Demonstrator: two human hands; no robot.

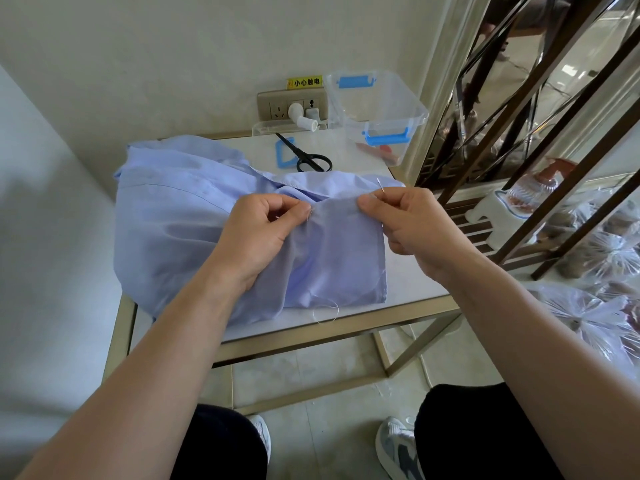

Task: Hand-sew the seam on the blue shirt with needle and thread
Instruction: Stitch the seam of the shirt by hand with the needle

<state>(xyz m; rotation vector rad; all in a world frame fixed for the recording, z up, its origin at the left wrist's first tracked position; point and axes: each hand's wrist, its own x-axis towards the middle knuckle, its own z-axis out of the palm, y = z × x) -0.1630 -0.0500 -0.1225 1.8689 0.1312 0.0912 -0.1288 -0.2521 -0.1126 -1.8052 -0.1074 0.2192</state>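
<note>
**Shirt edge stretched between both hands, needle at its right end**

The shirt (194,216) lay heaped on the bench (408,282), one edge lifted toward the viewer. The left hand (256,233) was closed, pinching the fabric at the fold's left end. The right hand (412,220) was closed on the fabric's right end and also gripped the needle (380,185), whose tip pointed up and away. The held edge ran left to right, so the right hand stood nearest the likely entry point (thread (325,311) trailed loose over the bench's front edge). Scissors (304,154) lay behind, well apart.
</note>
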